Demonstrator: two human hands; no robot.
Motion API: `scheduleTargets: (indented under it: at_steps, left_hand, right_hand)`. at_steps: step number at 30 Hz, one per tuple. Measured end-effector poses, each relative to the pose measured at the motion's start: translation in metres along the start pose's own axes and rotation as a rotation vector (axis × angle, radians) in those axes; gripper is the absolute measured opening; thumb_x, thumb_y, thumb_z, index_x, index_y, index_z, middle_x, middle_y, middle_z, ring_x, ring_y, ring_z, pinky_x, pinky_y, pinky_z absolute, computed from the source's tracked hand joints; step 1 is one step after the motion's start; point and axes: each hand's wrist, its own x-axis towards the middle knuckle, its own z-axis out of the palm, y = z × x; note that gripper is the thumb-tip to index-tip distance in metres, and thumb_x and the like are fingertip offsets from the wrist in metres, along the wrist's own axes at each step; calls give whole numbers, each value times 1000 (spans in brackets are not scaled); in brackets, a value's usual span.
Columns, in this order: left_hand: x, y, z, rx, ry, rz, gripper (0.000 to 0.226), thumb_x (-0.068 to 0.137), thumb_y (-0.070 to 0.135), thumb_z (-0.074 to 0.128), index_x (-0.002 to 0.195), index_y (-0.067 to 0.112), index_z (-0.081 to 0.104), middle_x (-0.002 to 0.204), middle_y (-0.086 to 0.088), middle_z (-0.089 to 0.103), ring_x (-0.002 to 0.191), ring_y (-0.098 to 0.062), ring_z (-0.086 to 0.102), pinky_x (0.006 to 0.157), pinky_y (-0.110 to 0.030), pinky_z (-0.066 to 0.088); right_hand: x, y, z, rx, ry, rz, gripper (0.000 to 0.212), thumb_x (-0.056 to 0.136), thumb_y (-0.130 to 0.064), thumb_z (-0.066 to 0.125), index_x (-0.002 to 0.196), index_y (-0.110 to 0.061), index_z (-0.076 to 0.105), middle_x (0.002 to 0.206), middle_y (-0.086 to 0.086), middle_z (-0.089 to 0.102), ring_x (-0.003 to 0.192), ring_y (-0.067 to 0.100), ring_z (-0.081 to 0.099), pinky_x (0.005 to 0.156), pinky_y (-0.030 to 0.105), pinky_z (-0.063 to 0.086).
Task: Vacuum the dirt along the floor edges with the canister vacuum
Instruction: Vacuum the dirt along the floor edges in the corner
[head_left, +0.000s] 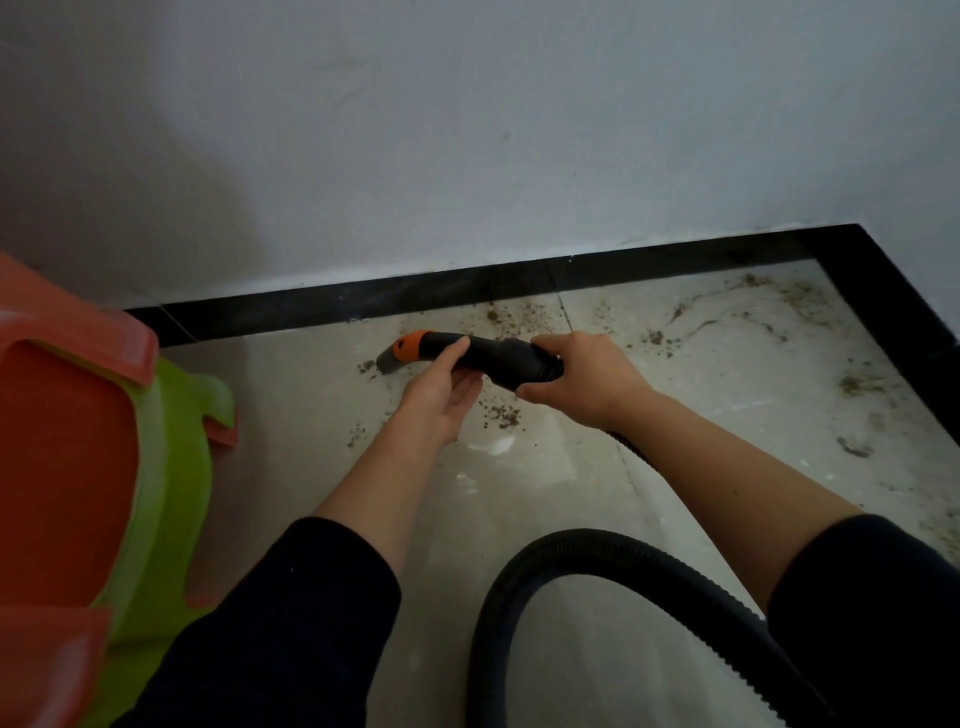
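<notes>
A black vacuum hose handle (485, 352) with an orange band and a grey nozzle tip (387, 359) lies level just above the pale tiled floor, tip pointing left. My left hand (439, 392) grips the handle from below near the orange band. My right hand (582, 376) grips its thicker rear end where the ribbed black hose (540, 566) joins. The hose loops back across the floor toward me. Brown dirt (511, 314) is scattered along the black floor border (363, 301) and further right (753, 291). A small clump sits right at the nozzle tip.
A stack of orange and green plastic stools (104, 467) stands at the left, close to my left arm. The white wall (467, 156) rises behind the black border. The border turns a corner at the far right (883, 291). The canister itself is out of view.
</notes>
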Motion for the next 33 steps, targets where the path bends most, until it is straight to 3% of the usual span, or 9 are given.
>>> scheduleTargets:
  at_steps: [3,7,14,17,20,24,29,33]
  left_hand:
    - [2,3,-5,-11,21,4,36,92,15,66,126,6,55,114,-12,64,107,-21,62,93,-29,48]
    - [4,8,-10,-22,36,3,39,92,15,66,128,6,53,112,-11,63,117,-24,60,96,-31,47]
    - [6,14,-11,-44,41,2,40,92,16,66,128,5,54,116,-13,63,117,-25,59,100,-33,47]
    - [9,16,-14,-56,47,-3,40,92,16,66,128,5,54,107,-12,65,114,-23,60,99,-33,47]
    - [11,18,-17,-69,48,-5,39,91,16,67,127,6,54,96,-11,65,100,-20,63,97,-32,48]
    - [12,20,-20,-78,50,-10,40,92,16,67,128,5,54,98,-12,66,114,-24,61,100,-33,48]
    - [12,22,-22,-79,54,-6,42,92,17,67,130,5,53,111,-13,64,116,-24,60,99,-33,47]
    - [12,21,-22,-82,54,1,42,91,17,67,130,5,53,98,-11,66,110,-22,62,94,-31,49]
  right_hand:
    - [3,-5,6,-6,4,-10,34,82,-35,71,113,-26,62,75,-10,55,66,4,53,54,21,40]
    - [6,-11,9,-23,-2,-17,36,82,-35,71,115,-25,62,83,-4,62,73,12,59,66,30,53]
    - [12,-15,11,-30,3,-10,37,83,-37,70,117,-26,61,82,-5,60,68,6,55,55,21,42]
    - [14,-18,12,-28,4,-17,35,83,-37,70,115,-25,62,79,-6,59,66,5,54,52,20,38]
    - [16,-21,13,-24,0,-20,36,84,-36,70,116,-24,61,82,-4,60,66,6,55,53,20,40]
    - [18,-24,16,-32,0,-20,37,84,-37,70,117,-25,60,82,-5,60,67,7,57,55,22,44]
    - [20,-26,17,-45,6,-29,39,83,-38,70,119,-26,60,87,-3,63,72,10,59,64,28,54]
    - [21,-26,17,-34,4,-31,37,84,-36,70,118,-25,60,84,-4,62,68,7,58,59,24,49]
